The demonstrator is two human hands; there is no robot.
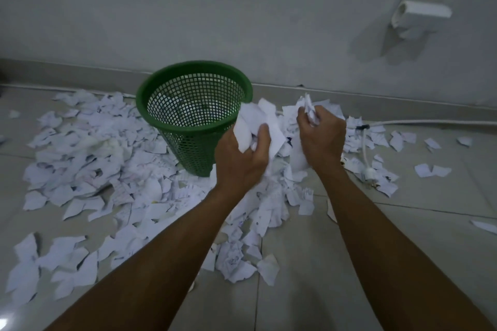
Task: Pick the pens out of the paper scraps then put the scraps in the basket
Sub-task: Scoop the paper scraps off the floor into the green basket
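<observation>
Torn white paper scraps (pixel 88 158) with handwriting on them lie strewn over the pale tiled floor (pixel 403 236), thickest to the left of the basket and in front of it, thinning out towards the right. Among them stands the green plastic mesh basket (pixel 195 115), upright near the grey wall (pixel 242 8), its open mouth facing up at me; through the mesh I think I can see a few scraps already lying at the bottom, though the light is too dim to be sure.

Both my arms reach forward over the heap. My left hand (pixel 242 158) is just right of the basket's side, its fingers and thumb curled round a loose bunch of white paper pieces (pixel 258 121) that stick up above my knuckles and touch the basket's rim. My right hand (pixel 321 137) is beside it, a little apart, with the fingers closed tight on a crumpled wad of scraps (pixel 309 109) that pokes out above the fist. Both handfuls are held above the floor, beside the basket, not over its opening.

A white cable (pixel 430 122) runs along the foot of the wall on the right and bends down among the scraps. A white fitting (pixel 419 12) is mounted on the wall above it. No pen shows in either hand.
</observation>
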